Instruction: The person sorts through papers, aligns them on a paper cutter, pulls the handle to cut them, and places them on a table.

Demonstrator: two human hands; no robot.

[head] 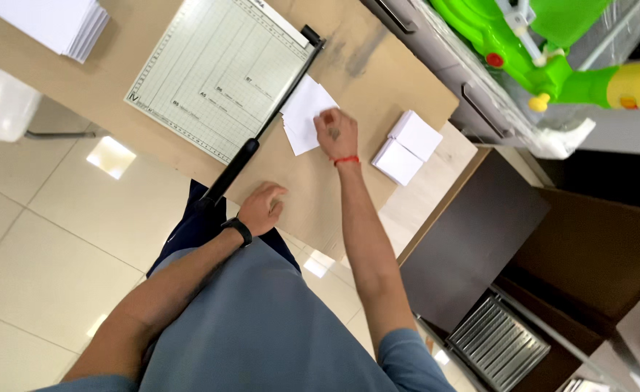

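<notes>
While the person leans over the table (349,65), each line below places things against the cutter (218,76).

Cutter: a gridded paper trimmer lying flat on the brown table, its black arm (262,134) running along its right edge, handle end toward the person.
Right hand: the right hand (336,133) lies just right of the cutter's arm, fingers curled down onto the sheets (303,116); it presses them flat rather than gripping, a red band at the wrist.
Sheets: a few small white cut sheets, touching the arm's right side, partly under the right hand.
Left hand: the left hand (262,208) rests on the table just below the cutter's handle end, fingers loosely curled, holding nothing that shows; a black band at the wrist.
Stacks: 2 small white stacks (407,147), well right of the cutter, at the table's edge.
Pile: 1 larger white paper pile (59,25), left of the cutter, at the far corner.
</notes>
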